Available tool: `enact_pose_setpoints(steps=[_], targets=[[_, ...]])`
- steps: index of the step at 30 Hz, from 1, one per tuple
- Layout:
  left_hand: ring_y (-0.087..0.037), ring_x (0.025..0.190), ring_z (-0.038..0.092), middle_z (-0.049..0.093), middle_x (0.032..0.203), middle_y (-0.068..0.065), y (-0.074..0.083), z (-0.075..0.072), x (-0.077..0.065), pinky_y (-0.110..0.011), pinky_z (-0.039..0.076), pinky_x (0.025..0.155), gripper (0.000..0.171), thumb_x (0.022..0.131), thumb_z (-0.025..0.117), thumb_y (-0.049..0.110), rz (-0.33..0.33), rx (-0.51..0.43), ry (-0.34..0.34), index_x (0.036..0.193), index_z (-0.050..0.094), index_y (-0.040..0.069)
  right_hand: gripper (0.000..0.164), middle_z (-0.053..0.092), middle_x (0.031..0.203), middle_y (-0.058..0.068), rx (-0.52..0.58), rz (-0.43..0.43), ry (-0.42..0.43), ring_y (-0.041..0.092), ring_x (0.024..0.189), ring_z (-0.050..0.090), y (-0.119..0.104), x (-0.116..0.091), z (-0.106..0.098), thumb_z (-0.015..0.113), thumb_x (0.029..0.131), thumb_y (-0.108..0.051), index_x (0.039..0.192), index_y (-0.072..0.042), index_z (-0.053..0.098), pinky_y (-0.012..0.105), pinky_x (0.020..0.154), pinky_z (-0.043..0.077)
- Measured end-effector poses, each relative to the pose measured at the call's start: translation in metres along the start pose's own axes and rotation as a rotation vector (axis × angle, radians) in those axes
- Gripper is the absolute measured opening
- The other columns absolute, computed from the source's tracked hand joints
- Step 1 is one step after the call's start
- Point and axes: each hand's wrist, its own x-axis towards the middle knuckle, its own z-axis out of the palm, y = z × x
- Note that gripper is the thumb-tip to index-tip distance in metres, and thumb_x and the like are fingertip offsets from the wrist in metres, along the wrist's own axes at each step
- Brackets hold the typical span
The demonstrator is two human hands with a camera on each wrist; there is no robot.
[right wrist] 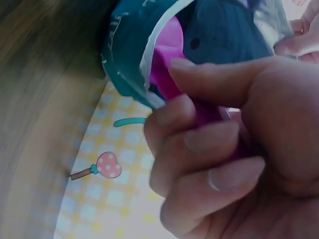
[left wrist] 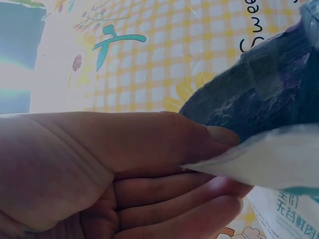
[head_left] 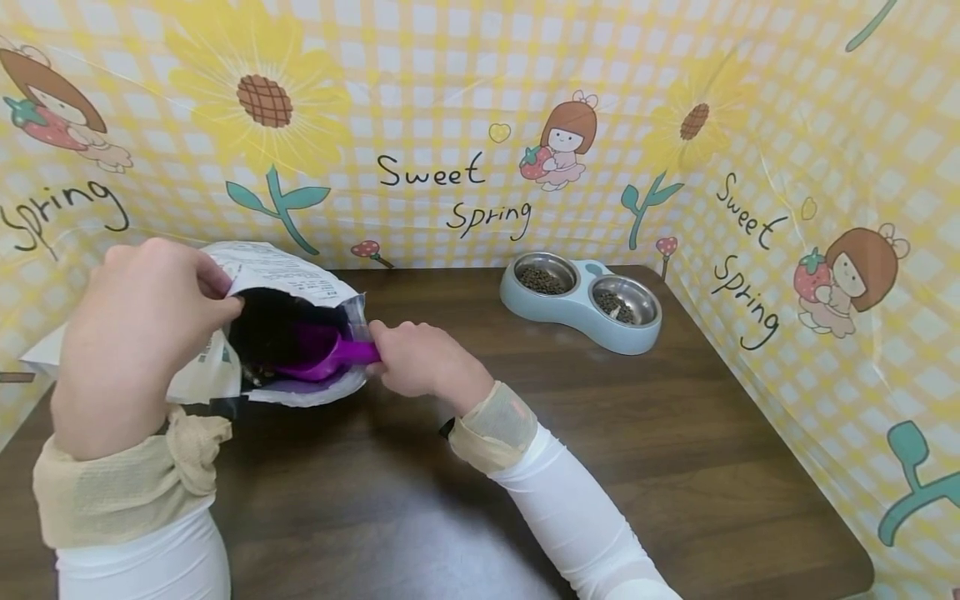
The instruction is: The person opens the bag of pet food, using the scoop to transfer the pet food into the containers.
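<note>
My left hand (head_left: 138, 325) pinches the upper edge of an open white bag (head_left: 303, 275) between thumb and fingers, holding its mouth wide. In the left wrist view the bag's edge (left wrist: 259, 159) runs between thumb and fingers. My right hand (head_left: 427, 362) grips the handle of a purple scoop (head_left: 318, 358), fingers curled round it in the right wrist view. The scoop's bowl lies inside the bag's dark mouth, and a few brown bits show near its tip. Most of the bag's contents are hidden in shadow.
A light blue double pet bowl (head_left: 573, 312) stands at the back of the brown wooden table (head_left: 600, 442), with brown kibble (head_left: 543, 281) in both steel dishes. A yellow checked cloth (head_left: 420, 100) with sunflowers covers the walls behind and at the right.
</note>
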Motion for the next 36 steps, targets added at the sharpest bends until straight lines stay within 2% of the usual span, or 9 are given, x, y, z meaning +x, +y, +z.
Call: enact_pose_setpoints(steps=[3, 9, 17, 22, 36], targets=[[-0.06, 0.101, 0.059, 0.077, 0.113, -0.032, -0.002, 0.0, 0.0, -0.063, 0.053, 0.072, 0.026, 0.098, 0.07, 0.017, -0.001, 0.001, -0.005, 0.109, 0.079, -0.004, 0.026, 0.07, 0.097, 0.001, 0.018, -0.015, -0.019, 0.019, 0.079, 0.067, 0.002, 0.0, -0.002, 0.062, 0.11, -0.036, 0.124, -0.014, 0.056, 0.033, 0.069, 0.055], [-0.06, 0.102, 0.059, 0.078, 0.113, -0.03, -0.005, 0.003, 0.003, -0.063, 0.053, 0.073, 0.025, 0.098, 0.07, 0.018, -0.004, 0.008, 0.01, 0.108, 0.08, -0.002, 0.027, 0.071, 0.099, 0.001, 0.003, -0.028, 0.005, 0.018, 0.08, 0.069, 0.0, -0.001, -0.004, 0.063, 0.11, -0.034, 0.125, -0.012, 0.057, 0.032, 0.069, 0.056], [-0.062, 0.103, 0.058, 0.077, 0.113, -0.032, -0.001, -0.001, 0.001, -0.064, 0.052, 0.073, 0.025, 0.097, 0.071, 0.018, -0.002, 0.004, 0.008, 0.107, 0.08, -0.003, 0.025, 0.071, 0.095, -0.002, -0.026, -0.075, 0.1, 0.013, 0.075, 0.066, -0.002, -0.003, -0.008, 0.066, 0.108, -0.033, 0.123, -0.013, 0.063, 0.028, 0.065, 0.054], [-0.062, 0.104, 0.056, 0.077, 0.114, -0.032, 0.001, -0.001, 0.001, -0.063, 0.051, 0.074, 0.025, 0.098, 0.07, 0.018, -0.005, 0.001, 0.004, 0.108, 0.08, -0.003, 0.025, 0.071, 0.093, -0.003, -0.03, -0.076, 0.125, 0.012, 0.073, 0.064, -0.004, -0.006, -0.01, 0.066, 0.108, -0.033, 0.123, -0.014, 0.065, 0.026, 0.064, 0.053], [-0.063, 0.105, 0.058, 0.077, 0.114, -0.032, 0.0, 0.001, 0.0, -0.065, 0.051, 0.077, 0.026, 0.098, 0.07, 0.018, -0.012, 0.002, -0.003, 0.109, 0.079, -0.004, 0.023, 0.064, 0.087, -0.003, 0.066, -0.131, 0.119, 0.013, 0.07, 0.059, 0.009, -0.004, -0.011, 0.062, 0.11, -0.035, 0.117, -0.013, 0.06, 0.027, 0.064, 0.05]])
